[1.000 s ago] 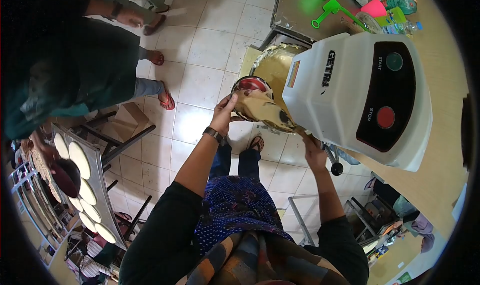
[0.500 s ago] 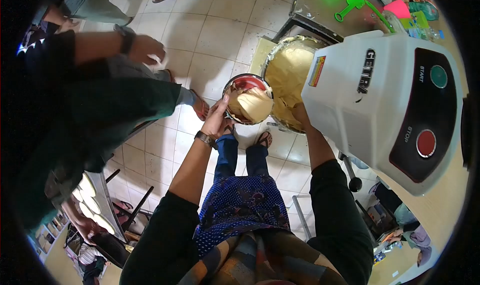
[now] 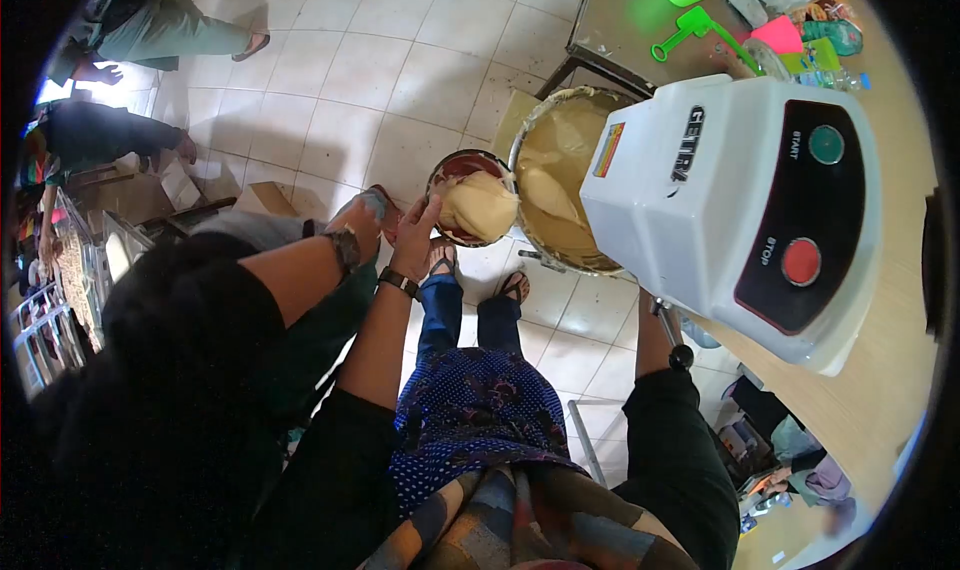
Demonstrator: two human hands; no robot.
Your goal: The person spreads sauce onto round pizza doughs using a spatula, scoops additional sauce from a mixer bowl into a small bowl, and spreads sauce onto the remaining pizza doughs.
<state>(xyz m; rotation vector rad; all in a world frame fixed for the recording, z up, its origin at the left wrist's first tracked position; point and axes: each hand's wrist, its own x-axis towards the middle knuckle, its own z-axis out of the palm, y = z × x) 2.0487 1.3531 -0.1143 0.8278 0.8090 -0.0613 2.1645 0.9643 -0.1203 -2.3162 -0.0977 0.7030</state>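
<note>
My left hand grips the left rim of a small round bowl with a red inside. Pale batter is heaped in it. Right beside it stands a large metal mixing bowl, smeared at the rim and holding yellowish batter. The white mixer head overhangs the large bowl's right part. My right forearm reaches up beside the mixer's lever; the hand itself is hidden under the mixer head.
Close on the left is another person's arm, its hand near my left hand. Green and pink plastic items lie on the table at upper right. A black-knobbed lever sticks out below the mixer. More people are at the edges.
The batter lump now sits in the small bowl, which has shifted slightly left. My right hand has passed out of sight under the mixer. The other person has come closer to my left arm.
</note>
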